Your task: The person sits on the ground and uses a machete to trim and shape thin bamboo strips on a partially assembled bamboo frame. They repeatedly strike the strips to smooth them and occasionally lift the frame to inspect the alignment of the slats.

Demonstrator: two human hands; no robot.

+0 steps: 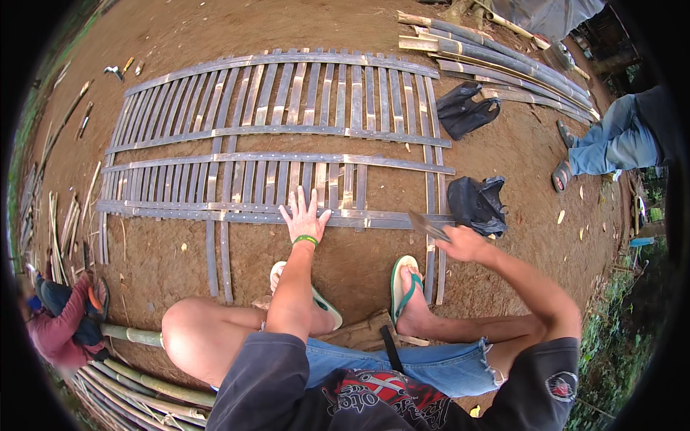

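A flat bamboo lattice panel (262,133) lies on the ground before me, its upright slats crossed by long horizontal strips. My left hand (306,218) rests with fingers spread over the near double strip (248,214). My right hand (463,244) is closed around the handle of a broad-bladed knife (425,225). Its blade points left, over the right part of the same strip; whether it touches the bamboo I cannot tell. Longer slats (211,258) stick out from the panel toward me.
Two black plastic bags (467,111) lie right of the panel. Split bamboo poles (514,68) are piled at the far right. A person in jeans (618,140) stands at the right; another person (61,320) sits at the lower left near more bamboo (144,395). A hammer (113,72) lies far left.
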